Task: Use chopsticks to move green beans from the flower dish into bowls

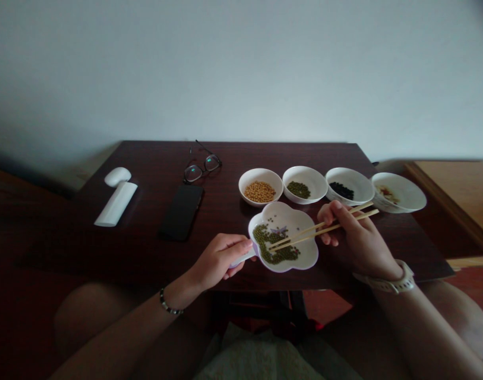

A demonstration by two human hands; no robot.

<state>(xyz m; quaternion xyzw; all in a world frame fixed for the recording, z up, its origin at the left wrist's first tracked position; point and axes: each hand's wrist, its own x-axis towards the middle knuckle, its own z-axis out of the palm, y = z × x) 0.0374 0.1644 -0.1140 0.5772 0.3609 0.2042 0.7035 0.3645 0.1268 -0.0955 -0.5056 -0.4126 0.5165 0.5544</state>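
Note:
My left hand (221,257) is closed around the short handle of a white, flower-shaped dish (308,252) with a purple rim. Many mung beans (267,240) lie in the dish, mostly toward its left and lower side. My right hand (354,232) grips a pair of wooden chopsticks (324,229), whose tips reach down among the beans. Whether a bean is pinched between the tips is too small to tell. Just behind the dish stand white bowls: one with soybeans (259,191), one with mung beans (299,189), one with black beans (341,190).
A fourth white bowl (409,195) at the right end holds a few pale and reddish bits. Eyeglasses (204,170), a dark phone (181,212), a white mouse (117,176) and a long white case (116,205) lie on the left of the dark wooden table (225,211). A wall rises behind.

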